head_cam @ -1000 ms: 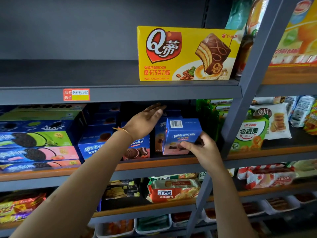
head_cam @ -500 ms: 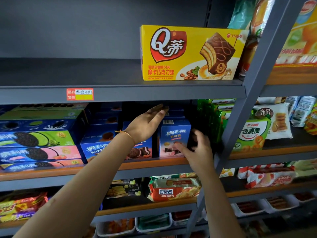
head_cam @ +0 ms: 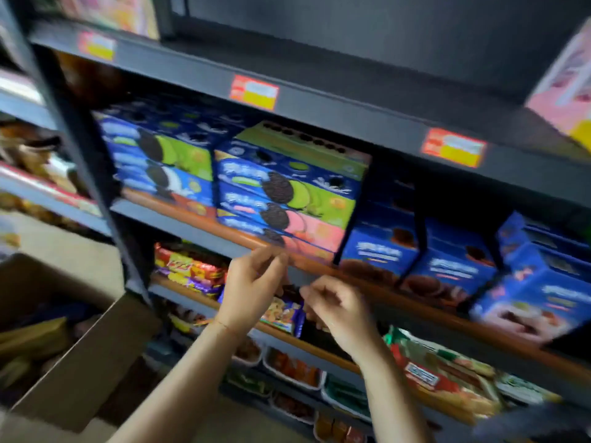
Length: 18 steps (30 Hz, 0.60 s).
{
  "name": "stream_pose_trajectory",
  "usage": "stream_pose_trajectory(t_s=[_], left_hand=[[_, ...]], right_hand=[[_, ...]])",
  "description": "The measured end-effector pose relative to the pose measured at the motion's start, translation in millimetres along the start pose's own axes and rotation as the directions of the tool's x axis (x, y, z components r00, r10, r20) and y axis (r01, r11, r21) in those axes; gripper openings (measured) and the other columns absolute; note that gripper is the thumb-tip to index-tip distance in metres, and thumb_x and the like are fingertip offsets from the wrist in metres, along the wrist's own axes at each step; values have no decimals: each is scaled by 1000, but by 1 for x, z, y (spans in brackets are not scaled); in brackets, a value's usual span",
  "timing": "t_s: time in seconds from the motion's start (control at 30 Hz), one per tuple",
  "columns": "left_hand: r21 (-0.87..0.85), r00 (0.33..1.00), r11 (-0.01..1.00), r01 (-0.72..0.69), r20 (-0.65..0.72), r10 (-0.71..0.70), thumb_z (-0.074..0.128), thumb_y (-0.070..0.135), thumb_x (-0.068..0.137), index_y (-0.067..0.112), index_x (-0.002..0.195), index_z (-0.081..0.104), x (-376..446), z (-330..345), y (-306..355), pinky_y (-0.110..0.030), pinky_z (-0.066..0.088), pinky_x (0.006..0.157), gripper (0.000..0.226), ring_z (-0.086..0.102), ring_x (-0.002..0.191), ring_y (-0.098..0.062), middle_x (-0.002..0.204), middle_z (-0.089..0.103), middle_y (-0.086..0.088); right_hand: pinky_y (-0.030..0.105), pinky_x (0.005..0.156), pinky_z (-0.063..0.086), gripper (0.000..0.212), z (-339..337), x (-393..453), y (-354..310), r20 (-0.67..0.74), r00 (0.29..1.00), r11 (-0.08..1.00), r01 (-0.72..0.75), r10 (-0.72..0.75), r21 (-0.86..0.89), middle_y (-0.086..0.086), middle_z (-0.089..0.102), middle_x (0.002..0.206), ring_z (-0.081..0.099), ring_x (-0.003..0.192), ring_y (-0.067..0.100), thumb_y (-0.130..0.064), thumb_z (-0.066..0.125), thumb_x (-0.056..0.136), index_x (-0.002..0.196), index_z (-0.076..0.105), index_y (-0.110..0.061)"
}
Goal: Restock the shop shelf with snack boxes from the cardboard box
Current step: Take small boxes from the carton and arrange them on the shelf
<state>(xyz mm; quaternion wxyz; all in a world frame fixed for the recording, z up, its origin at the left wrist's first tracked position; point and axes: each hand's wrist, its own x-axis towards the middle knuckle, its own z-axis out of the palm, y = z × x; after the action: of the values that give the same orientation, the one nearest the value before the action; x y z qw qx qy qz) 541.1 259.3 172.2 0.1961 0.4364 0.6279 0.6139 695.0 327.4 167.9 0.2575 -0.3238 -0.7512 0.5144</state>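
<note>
The frame is motion-blurred. The dark shop shelf (head_cam: 204, 228) carries stacked blue, green and pink cookie boxes (head_cam: 287, 193) and small blue snack boxes (head_cam: 380, 251) to their right. My left hand (head_cam: 252, 289) and my right hand (head_cam: 335, 308) hang in front of the shelf edge, below the cookie boxes, both empty with loosely curled fingers. The open cardboard box (head_cam: 83, 362) stands on the floor at the lower left with dim packets inside.
Snack bags (head_cam: 192, 270) and a wrapped biscuit pack (head_cam: 441, 375) lie on the lower shelf. Plastic trays (head_cam: 294, 369) of snacks sit beneath. Price labels (head_cam: 254, 92) mark the upper shelf edge. A pink box (head_cam: 566, 87) stands top right.
My view has swung left and down. My right hand has let go of the small blue box on the shelf, and both hands have drawn back from the shelf, empty.
</note>
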Motion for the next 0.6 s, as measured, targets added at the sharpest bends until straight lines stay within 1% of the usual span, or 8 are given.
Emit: stream_pose_trajectory(t_s=[0.07,0.17,0.23,0.33,0.4,0.5,0.57,0.6], left_hand=[[64,986,989,130,-112,-122,55,8,95,15,75,69,-4,-57,-51,-28,46,55,25,57,50,-10,59,63,-7],[70,909,941,331,-289,-299,56,16,92,20,72,66,-13,-146,-125,-34,48,59,23,57,52,-9,59,64,0],[49,847,903,427,-372,-380,56,19,93,20,71,65,-19,-205,-171,-35,50,61,24,57,56,-9,60,65,4],[84,757,835,544,-477,-446,52,32,89,14,73,65,-31,-293,-238,-40,50,69,27,59,65,-10,66,66,0],[96,693,770,631,-516,-504,49,36,89,12,74,62,-40,-346,-288,-43,48,71,31,60,68,-13,66,64,-1],[153,622,656,739,-527,-578,47,39,89,14,77,61,-56,-411,-359,-44,50,71,31,63,76,-24,74,67,-1],[304,646,580,756,-489,-586,46,37,90,17,82,64,-69,-442,-400,-40,51,69,29,63,81,-29,83,67,-5],[392,667,541,744,-466,-581,43,37,90,16,85,66,-75,-454,-419,-39,51,68,32,63,80,-31,85,66,-7]], right_hand=[[22,59,40,27,64,30,11,129,990,997,-45,53,-63,-5,60,60,53,59,2,-23,66,95,70,63,-14],[29,61,39,28,173,71,28,286,948,988,-110,138,-111,-5,60,62,51,62,3,-34,65,91,76,66,-10],[27,60,39,28,251,97,40,368,905,975,-178,215,-131,-5,58,64,50,61,5,-25,64,94,76,65,-5],[25,52,43,30,363,132,63,471,817,942,-260,333,-215,-4,57,59,53,53,6,-15,60,98,67,60,-16],[28,53,46,31,433,156,83,508,777,923,-248,371,-295,-3,60,61,56,56,9,-16,60,97,66,61,-19],[27,67,49,23,526,192,110,502,769,906,-236,395,-351,-3,65,70,59,65,2,-9,62,94,74,65,-21],[19,73,46,12,580,218,129,491,777,896,-206,394,-393,-1,66,80,59,72,-4,-6,63,92,86,69,-13],[21,78,47,8,606,231,141,482,782,883,-179,395,-434,1,68,87,62,81,3,-9,63,92,92,71,-12]])
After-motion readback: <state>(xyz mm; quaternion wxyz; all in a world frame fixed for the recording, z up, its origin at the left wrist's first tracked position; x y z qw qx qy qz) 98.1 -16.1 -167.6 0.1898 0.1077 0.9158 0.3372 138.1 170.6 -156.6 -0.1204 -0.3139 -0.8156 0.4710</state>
